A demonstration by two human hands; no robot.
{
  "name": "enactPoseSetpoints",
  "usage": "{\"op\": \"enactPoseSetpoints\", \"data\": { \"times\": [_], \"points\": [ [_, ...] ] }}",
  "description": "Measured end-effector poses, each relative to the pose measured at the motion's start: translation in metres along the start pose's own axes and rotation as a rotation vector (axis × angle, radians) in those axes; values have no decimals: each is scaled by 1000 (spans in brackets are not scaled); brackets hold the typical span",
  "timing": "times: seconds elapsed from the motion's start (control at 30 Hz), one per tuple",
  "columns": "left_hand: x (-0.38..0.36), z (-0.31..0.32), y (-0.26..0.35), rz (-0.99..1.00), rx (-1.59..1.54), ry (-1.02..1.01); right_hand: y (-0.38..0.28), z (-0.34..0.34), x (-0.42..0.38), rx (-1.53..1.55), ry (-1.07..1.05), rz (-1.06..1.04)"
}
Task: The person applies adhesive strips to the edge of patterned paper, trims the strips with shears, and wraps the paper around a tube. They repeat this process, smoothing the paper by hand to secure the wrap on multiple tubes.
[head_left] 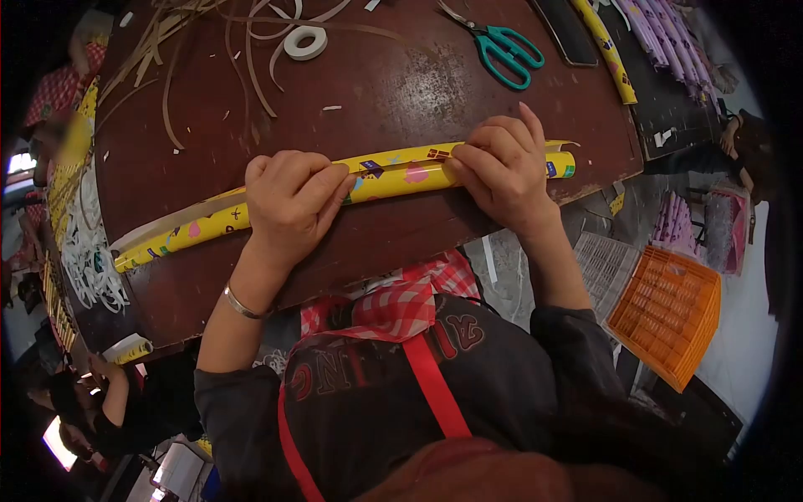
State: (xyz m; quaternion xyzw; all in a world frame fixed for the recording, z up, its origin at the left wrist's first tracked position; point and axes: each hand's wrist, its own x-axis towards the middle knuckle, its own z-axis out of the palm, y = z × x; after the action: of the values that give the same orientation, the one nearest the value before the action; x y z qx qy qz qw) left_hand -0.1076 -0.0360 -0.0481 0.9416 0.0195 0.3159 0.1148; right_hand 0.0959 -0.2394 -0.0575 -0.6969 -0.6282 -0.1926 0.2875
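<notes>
Yellow roll (389, 185) lies across table (351, 109), under both hands. Left hand (288, 197) and right hand (504, 170) closed on it, fingertips pinching, set apart. Loose flap (184, 214) shows along far side. Advised: equal pressure, flap parallel, no creasing.

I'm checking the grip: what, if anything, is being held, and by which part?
A patterned yellow roll: the left hand grips it near its middle, the right hand nearer its right-hand end.

There are the wearer's two hands (293, 194) (506, 167), one held tube (397, 181), one tape roll (315, 52) and one pair of scissors (490, 37)
</notes>
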Motion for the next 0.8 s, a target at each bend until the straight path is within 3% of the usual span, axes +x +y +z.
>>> {"op": "enactPoseSetpoints", "data": {
  "times": [0.17,0.23,0.37,0.5,0.8],
  "points": [
    [3,-3,-1,-43,-19,-25,4,-3,6,-5,-45,21],
    [11,-1,-3,-40,-53,-22,11,-2,15,58,-187,86],
    [21,5,-11,-64,-30,-17,30,18,30,60,-103,67],
    [28,7,-19,-164,-127,-178,29,11,33,-52,17,7],
    [28,8,-29,-287,-314,-303,50,-28,-23,-46,-174,107]
  ]
}}
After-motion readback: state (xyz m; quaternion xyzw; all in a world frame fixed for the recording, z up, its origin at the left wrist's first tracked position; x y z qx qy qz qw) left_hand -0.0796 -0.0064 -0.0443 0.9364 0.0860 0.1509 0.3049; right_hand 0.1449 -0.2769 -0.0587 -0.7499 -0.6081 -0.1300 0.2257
